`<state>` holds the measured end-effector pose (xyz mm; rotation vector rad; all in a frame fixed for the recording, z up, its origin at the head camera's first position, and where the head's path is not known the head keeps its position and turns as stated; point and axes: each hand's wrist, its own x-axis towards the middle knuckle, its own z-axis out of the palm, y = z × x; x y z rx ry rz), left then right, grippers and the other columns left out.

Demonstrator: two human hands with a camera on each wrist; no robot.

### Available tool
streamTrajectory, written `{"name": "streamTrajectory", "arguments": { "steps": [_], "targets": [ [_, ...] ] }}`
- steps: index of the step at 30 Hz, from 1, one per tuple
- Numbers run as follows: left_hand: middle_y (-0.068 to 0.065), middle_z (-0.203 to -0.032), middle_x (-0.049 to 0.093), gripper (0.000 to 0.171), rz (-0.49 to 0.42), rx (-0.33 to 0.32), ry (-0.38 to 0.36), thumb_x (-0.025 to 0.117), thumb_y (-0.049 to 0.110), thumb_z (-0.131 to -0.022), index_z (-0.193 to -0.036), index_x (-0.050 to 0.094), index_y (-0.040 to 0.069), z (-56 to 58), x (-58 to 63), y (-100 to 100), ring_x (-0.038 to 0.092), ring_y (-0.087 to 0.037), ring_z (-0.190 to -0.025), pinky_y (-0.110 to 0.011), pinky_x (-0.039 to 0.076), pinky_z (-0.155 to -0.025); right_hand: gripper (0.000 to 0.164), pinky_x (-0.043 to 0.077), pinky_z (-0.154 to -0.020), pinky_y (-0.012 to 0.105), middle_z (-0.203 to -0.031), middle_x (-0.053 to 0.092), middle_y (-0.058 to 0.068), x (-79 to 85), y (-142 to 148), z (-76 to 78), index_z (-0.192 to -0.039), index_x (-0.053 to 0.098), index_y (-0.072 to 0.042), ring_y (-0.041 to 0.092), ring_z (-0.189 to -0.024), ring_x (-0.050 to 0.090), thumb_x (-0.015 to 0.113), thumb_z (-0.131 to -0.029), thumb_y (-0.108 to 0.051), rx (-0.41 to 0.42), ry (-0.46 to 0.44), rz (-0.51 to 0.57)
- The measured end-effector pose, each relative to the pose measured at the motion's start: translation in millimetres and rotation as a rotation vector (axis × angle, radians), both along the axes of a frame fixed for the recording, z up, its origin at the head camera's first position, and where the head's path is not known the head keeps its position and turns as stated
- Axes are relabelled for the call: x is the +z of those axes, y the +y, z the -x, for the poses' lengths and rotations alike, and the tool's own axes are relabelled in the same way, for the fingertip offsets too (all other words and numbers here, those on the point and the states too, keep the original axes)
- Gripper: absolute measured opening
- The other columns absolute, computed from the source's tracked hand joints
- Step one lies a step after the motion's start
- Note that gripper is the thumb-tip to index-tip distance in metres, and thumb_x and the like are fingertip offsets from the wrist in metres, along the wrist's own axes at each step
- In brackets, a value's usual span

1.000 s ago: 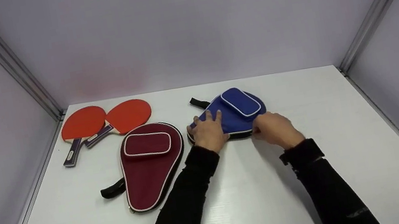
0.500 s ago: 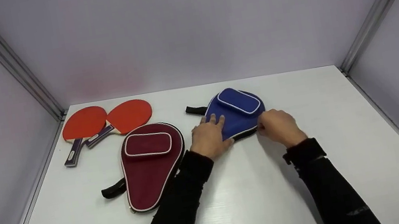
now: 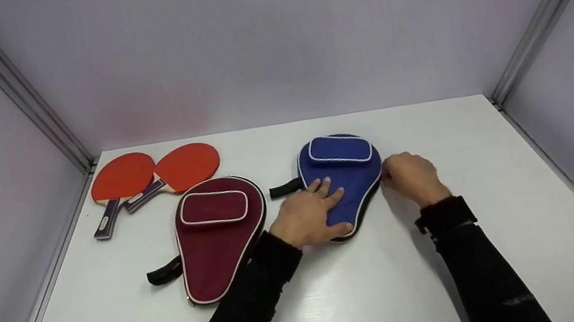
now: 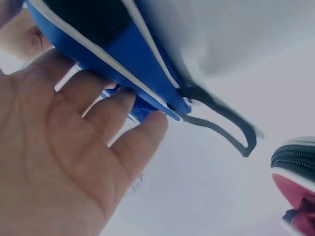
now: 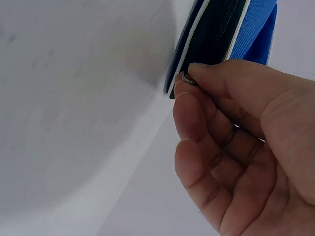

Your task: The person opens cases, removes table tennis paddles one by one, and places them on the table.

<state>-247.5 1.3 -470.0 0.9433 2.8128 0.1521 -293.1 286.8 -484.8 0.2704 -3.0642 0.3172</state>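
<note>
A blue table tennis bat case [image 3: 347, 174] with white piping lies on the table, pocket side up, its narrow end toward me. My left hand [image 3: 308, 217] rests on its lower left part with fingers spread. From the case's left side sticks out a black strap [image 3: 286, 188], seen as a loop in the left wrist view. At the right edge, my right hand [image 3: 412, 178] pinches a small metal zipper pull [image 5: 187, 78] between thumb and index finger. Beside it runs the black zipper [image 5: 226, 19] along the case's side wall.
Left of the blue case lies a dark red bat case [image 3: 221, 253] with its own black strap [image 3: 164, 272]; my left forearm passes by its lower right edge. Two red table tennis bats [image 3: 122, 177] [image 3: 187, 166] lie at the back left, handles crossing. Pale walls enclose the white table [image 3: 510, 240].
The blue case has turned, its narrow end swinging from the left round toward me. My left hand has come nearer with it, and my right hand has shifted slightly right along its edge.
</note>
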Motion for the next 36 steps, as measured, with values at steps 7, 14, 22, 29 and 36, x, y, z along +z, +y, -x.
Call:
{"name": "streamTrajectory", "arguments": {
  "steps": [7, 14, 22, 29, 36],
  "targets": [
    [-0.01, -0.192, 0.038, 0.088, 0.054, -0.072, 0.07, 0.061, 0.078, -0.111, -0.183, 0.043, 0.032, -10.8, -0.5, -0.5, 0.036, -0.03, -0.182, -0.046, 0.041, -0.145, 0.032, 0.04, -0.058, 0.038, -0.075, 0.063, 0.004, -0.5, 2.8, 1.0, -0.067, 0.057, -0.015, 0.023, -0.068, 0.054, 0.071, -0.093, -0.001, -0.012, -0.015, 0.009],
    [-0.008, -0.194, 0.033, 0.089, 0.094, -0.056, 0.084, 0.057, 0.08, -0.112, -0.185, 0.039, 0.034, -14.3, -2.8, 2.3, 0.037, -0.029, -0.181, -0.046, 0.05, -0.139, 0.027, 0.041, -0.06, 0.037, -0.075, 0.064, 0.003, -0.5, 3.2, -0.2, -0.071, 0.065, -0.013, 0.022, -0.069, 0.056, 0.073, -0.094, 0.001, -0.001, -0.018, 0.016],
    [-0.006, -0.196, 0.029, 0.089, 0.132, 0.001, 0.085, 0.052, 0.084, -0.112, -0.186, 0.034, 0.037, -12.2, -5.5, 10.1, 0.036, -0.029, -0.182, -0.051, 0.058, -0.131, 0.027, 0.039, -0.059, 0.035, -0.072, 0.061, 0.0, -2.0, 0.9, -0.5, -0.071, 0.066, -0.012, 0.02, -0.067, 0.054, 0.073, -0.095, -0.001, 0.013, -0.008, 0.018],
    [-0.01, -0.195, 0.031, 0.089, 0.104, 0.043, 0.086, 0.053, 0.083, -0.112, -0.186, 0.037, 0.035, -8.1, -7.5, 14.4, 0.038, -0.031, -0.181, -0.048, 0.051, -0.138, 0.034, 0.039, -0.058, 0.034, -0.071, 0.06, 0.0, -1.4, -8.0, -2.0, -0.069, 0.062, -0.015, 0.02, -0.065, 0.054, 0.075, -0.097, -0.001, 0.035, 0.0, 0.002],
    [-0.013, -0.194, 0.033, 0.091, 0.11, 0.076, 0.101, 0.053, 0.083, -0.112, -0.186, 0.037, 0.033, -6.7, -5.5, 16.5, 0.042, -0.034, -0.179, -0.052, 0.05, -0.138, 0.027, 0.045, -0.059, 0.037, -0.073, 0.065, 0.001, -0.9, -15.4, -5.1, -0.074, 0.071, -0.012, 0.02, -0.065, 0.055, 0.077, -0.097, -0.001, 0.081, 0.025, -0.005]
  ]
}}
